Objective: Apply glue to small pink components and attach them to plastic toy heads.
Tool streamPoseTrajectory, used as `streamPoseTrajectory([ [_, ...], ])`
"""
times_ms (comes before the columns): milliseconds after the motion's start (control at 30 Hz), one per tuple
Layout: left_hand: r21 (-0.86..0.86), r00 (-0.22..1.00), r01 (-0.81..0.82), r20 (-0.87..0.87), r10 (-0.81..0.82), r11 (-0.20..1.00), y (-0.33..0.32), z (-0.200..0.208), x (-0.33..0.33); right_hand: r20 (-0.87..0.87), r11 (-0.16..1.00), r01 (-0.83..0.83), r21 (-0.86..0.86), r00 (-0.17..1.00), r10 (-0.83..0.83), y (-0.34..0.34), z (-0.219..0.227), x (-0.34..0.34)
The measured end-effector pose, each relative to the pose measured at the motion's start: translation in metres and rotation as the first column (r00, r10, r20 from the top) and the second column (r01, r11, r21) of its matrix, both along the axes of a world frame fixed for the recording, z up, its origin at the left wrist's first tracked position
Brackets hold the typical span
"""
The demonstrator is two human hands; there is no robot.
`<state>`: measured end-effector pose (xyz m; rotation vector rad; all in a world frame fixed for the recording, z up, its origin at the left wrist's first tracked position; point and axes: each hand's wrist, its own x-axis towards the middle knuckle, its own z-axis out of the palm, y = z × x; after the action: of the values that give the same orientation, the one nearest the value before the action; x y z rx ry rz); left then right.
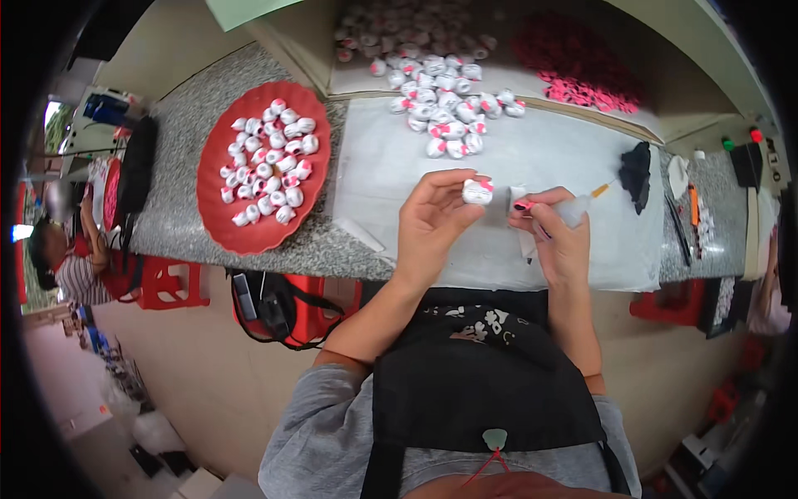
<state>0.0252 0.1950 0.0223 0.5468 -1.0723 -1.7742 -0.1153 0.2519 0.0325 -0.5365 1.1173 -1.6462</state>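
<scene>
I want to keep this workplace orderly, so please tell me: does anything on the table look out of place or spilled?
I see no clear spill. One slightly untidy spot: a black cloth-like item lies crumpled at the right of the white sheet, unlike the neatly grouped pieces.

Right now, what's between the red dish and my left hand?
In the head view: granite counter beside the red dish, white sheet toward your left hand, and a narrow white strip nearer the front edge.
</scene>
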Motion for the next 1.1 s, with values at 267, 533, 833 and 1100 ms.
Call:
streamPoseTrajectory([
  [267,0.018,0.999,0.012,0.032,-0.013,1.000,0.008,-0.005,-0.006,-0.017,0.996,-0.086,0.018,0.996,0.086,0.011,-0.003,-0.007],
  [533,-0.324,0.953,-0.033,0.276,0.128,0.945,0.010,-0.004,-0.008,-0.228,0.990,-0.125,-0.063,0.968,0.108,0.012,0.009,0.004],
  [833,-0.470,0.964,0.087,0.261,0.044,0.878,0.007,-0.003,-0.005,-0.238,0.995,-0.086,-0.049,0.969,0.072,0.012,0.003,0.005],
  [1100,0.004,0.977,0.211,-0.028,-0.211,0.977,0.009,0.009,-0.003,-0.198,0.981,-0.176,-0.086,0.968,0.156,0.013,0.010,0.005],
])
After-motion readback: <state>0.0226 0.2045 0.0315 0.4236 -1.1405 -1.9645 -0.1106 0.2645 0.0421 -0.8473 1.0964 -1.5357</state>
